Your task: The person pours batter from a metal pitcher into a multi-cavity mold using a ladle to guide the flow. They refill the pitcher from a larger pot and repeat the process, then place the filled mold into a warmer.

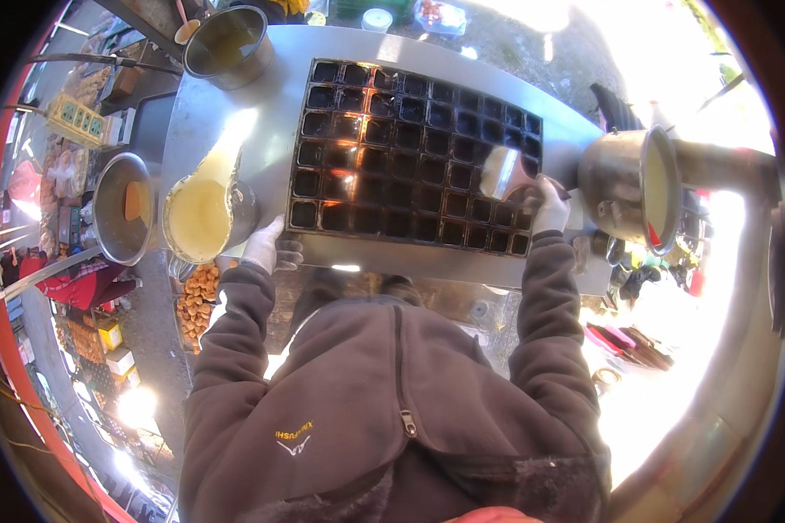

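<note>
A dark baking mould with rows of square cups lies on a metal worktop. My right hand, in a white glove, grips a wide flat brush by its handle. The pale bristles are over the mould's right side. My left hand, also gloved, is at the mould's near left corner with thumb and fingers apart, holding nothing. Just left of it stands a metal pitcher of creamy yellow batter, its spout coated with drips.
At the back left is a metal pot with yellowish liquid. A steel bowl is at the far left; a large pot of pale liquid is at the right. Small brown baked pieces lie below the worktop's left edge. Another person's red sleeve shows far left.
</note>
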Demonstrator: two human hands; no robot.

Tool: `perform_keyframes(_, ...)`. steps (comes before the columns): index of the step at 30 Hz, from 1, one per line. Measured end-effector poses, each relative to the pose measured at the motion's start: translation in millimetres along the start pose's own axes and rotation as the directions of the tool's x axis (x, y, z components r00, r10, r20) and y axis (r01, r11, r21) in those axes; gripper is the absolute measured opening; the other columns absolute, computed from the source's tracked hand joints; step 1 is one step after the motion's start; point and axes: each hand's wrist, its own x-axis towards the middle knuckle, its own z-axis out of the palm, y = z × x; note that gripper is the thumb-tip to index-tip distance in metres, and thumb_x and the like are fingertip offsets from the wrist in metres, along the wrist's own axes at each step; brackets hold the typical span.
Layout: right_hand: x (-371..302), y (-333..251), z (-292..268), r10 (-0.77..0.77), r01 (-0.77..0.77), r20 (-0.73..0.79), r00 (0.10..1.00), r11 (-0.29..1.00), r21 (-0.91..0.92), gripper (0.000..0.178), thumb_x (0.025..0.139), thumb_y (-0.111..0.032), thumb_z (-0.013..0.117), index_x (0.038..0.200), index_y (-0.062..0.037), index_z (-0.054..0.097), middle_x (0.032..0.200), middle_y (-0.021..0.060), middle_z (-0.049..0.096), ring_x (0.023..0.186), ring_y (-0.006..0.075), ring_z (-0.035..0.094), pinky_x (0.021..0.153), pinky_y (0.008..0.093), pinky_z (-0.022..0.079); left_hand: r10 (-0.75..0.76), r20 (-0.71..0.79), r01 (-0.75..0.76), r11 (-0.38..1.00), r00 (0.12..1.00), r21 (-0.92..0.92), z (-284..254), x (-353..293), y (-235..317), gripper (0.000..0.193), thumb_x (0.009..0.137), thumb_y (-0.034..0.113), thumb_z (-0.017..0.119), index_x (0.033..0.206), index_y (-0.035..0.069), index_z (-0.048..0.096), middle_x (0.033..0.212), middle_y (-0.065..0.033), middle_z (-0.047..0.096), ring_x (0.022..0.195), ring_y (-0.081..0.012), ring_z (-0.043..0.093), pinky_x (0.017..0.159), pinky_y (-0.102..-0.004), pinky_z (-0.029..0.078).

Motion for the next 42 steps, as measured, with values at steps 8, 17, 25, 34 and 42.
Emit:
perform_keyframes(8, -0.4, -34.9, -42.1, -0.084, 0.084, -0.042, 0.996, 0.996, -0.002, 0.028, 0.100, -0.028, 0.084, 0.118, -0.0070, 0.080, 0.087, 0.0075, 0.077, 0.056, 0.0121, 0.061, 0.050, 0.0257, 0.044, 0.098, 0.012, -0.098, 0.995, 0.995, 0.001, -8.9, -17.3, 3.1, 0.057, 0.116, 0.058, 0.057, 0.144, 0.010, 0.070, 0.099, -0.0180, 0.080, 0.073, -0.0300, 0.079, 0.061, -0.0399, 0.066)
perform_keyframes(17, -78.0, -104.4, 200.9, -0.049, -0.117, 0.558, 0.829, 0.959, 0.258, 0.031, 0.111, -0.034, 0.073, 0.123, -0.0056, 0.075, 0.097, 0.0022, 0.073, 0.066, 0.0079, 0.057, 0.053, 0.0221, 0.047, 0.034, 0.092, -0.024, 0.994, 0.995, -0.106, -37.9, -22.2, 3.6, 0.068, 0.113, 0.056, 0.064, 0.152, 0.001, 0.061, 0.101, -0.0227, 0.081, 0.070, -0.0317, 0.080, 0.056, -0.0392, 0.065)
perform_keyframes(25, -167.1, -152.3, 525.4, -0.276, 0.169, 0.715, 0.643, 0.961, 0.219, 0.028, 0.108, -0.022, 0.075, 0.122, 0.0019, 0.077, 0.092, 0.0101, 0.078, 0.066, 0.0151, 0.067, 0.054, 0.0313, 0.052, 0.025, 0.122, -0.008, 0.990, 0.992, -0.141, -65.3, -22.6, 5.6, 0.065, 0.114, 0.056, 0.063, 0.143, -0.002, 0.066, 0.099, -0.0202, 0.083, 0.067, -0.0294, 0.080, 0.054, -0.0367, 0.064)
perform_keyframes(34, -153.2, -90.9, 710.8, -0.221, 0.725, 0.782, 0.583, 0.577, -0.378, 0.042, 0.099, -0.033, 0.079, 0.125, 0.0002, 0.083, 0.090, 0.0154, 0.084, 0.074, 0.0268, 0.082, 0.068, 0.0384, 0.064, 0.011, 0.112, 0.002, 0.993, 0.994, -0.116, -92.1, -37.8, 13.6, 0.070, 0.111, 0.064, 0.062, 0.147, 0.004, 0.068, 0.102, -0.0150, 0.083, 0.073, -0.0237, 0.080, 0.058, -0.0342, 0.061)
perform_keyframes(42, -110.4, -123.4, 673.4, -0.193, 0.378, 0.602, 0.774, 0.905, -0.195, 0.034, 0.104, -0.036, 0.071, 0.117, -0.0045, 0.078, 0.099, 0.0110, 0.080, 0.088, 0.0233, 0.075, 0.073, 0.0382, 0.061, 0.029, 0.115, -0.012, 0.989, 0.993, -0.146, -104.2, -42.4, 21.1, 0.063, 0.112, 0.063, 0.062, 0.132, 0.004, 0.073, 0.096, -0.0128, 0.083, 0.068, -0.0212, 0.078, 0.055, -0.0328, 0.059)
